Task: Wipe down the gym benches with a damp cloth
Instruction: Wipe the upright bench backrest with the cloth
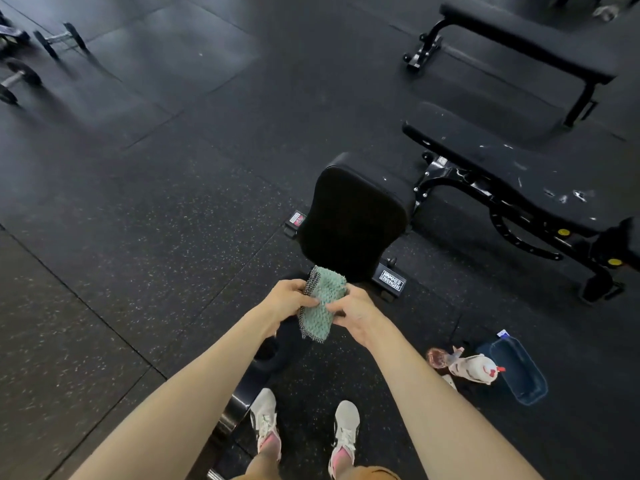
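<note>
A green knobbly cloth (320, 299) with a dark checked edge hangs folded between my two hands, in front of my chest. My left hand (289, 299) grips its left side and my right hand (353, 315) pinches its right side. Just beyond the cloth stands a black padded bench (349, 216) on a black frame with a white maker's label. A second black bench (512, 174), its pad scuffed with white marks, lies to the right. A third bench (530, 36) sits further back at the top right.
A spray bottle (467, 367) lies on the floor at my right beside a blue plastic tub (519, 372). Dumbbells (62, 38) lie on the black rubber floor at the far left. My feet in white shoes stand at the bottom centre.
</note>
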A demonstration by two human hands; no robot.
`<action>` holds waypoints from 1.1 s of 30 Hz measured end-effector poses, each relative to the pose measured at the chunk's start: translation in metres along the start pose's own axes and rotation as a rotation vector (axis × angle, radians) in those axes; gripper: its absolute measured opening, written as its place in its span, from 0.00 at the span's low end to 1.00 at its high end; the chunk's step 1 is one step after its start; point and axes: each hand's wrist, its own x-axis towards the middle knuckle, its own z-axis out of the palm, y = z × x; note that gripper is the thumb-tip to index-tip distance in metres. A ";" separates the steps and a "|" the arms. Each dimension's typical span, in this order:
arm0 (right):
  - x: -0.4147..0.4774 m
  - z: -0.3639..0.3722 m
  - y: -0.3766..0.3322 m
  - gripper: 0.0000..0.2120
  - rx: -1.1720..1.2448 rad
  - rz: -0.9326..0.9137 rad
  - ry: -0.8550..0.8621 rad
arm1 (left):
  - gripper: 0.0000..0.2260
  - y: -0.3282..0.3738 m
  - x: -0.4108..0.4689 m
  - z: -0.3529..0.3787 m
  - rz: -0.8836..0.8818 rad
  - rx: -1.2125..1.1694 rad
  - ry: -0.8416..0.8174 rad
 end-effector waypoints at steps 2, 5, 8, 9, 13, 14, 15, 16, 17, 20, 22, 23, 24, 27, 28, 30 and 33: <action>0.010 0.010 0.004 0.23 -0.084 -0.033 0.059 | 0.10 -0.002 0.010 -0.018 -0.023 0.067 -0.052; 0.025 0.020 0.003 0.20 -0.108 -0.074 0.130 | 0.10 0.000 0.027 -0.036 -0.019 0.181 -0.128; 0.033 0.024 -0.004 0.16 -0.054 -0.121 0.148 | 0.12 0.004 0.048 -0.045 0.081 0.163 -0.127; 0.035 0.024 -0.006 0.15 -0.023 -0.131 0.138 | 0.13 0.004 0.053 -0.047 0.114 0.145 -0.118; 0.048 0.012 -0.011 0.16 0.243 -0.086 0.105 | 0.17 0.002 0.073 -0.041 0.214 0.054 -0.072; 0.050 0.008 -0.011 0.14 0.267 -0.060 0.095 | 0.17 0.003 0.075 -0.036 0.225 0.013 -0.050; 0.053 0.005 -0.011 0.11 0.241 -0.035 0.086 | 0.17 0.004 0.078 -0.031 0.239 -0.030 -0.034; 0.055 0.003 -0.012 0.10 0.163 -0.023 0.081 | 0.16 0.005 0.081 -0.027 0.242 -0.066 -0.038; 0.057 0.001 -0.013 0.13 0.061 -0.027 0.087 | 0.15 0.006 0.083 -0.023 0.239 -0.095 -0.053; 0.063 -0.004 -0.018 0.18 -0.040 -0.112 0.213 | 0.19 0.011 0.089 -0.014 0.164 -0.343 -0.100; 0.067 -0.010 -0.022 0.18 -0.023 -0.172 0.296 | 0.18 0.013 0.090 -0.007 0.085 -0.547 -0.136; 0.069 -0.012 -0.024 0.18 -0.027 -0.198 0.313 | 0.14 0.014 0.092 -0.002 0.081 -0.543 -0.140; 0.070 -0.014 -0.025 0.17 -0.031 -0.227 0.314 | 0.13 0.014 0.095 0.004 0.090 -0.483 -0.156; 0.072 -0.019 -0.028 0.17 -0.048 -0.330 0.319 | 0.19 0.010 0.111 0.022 0.199 -0.226 -0.114; 0.073 -0.022 -0.028 0.18 -0.063 -0.366 0.336 | 0.18 0.011 0.116 0.028 0.227 -0.200 -0.060; 0.074 -0.029 -0.031 0.19 -0.167 -0.458 0.444 | 0.14 0.016 0.125 0.037 0.282 -0.157 0.080; 0.077 -0.047 -0.044 0.21 -0.388 -0.638 0.768 | 0.13 0.030 0.137 0.038 0.418 -0.009 0.297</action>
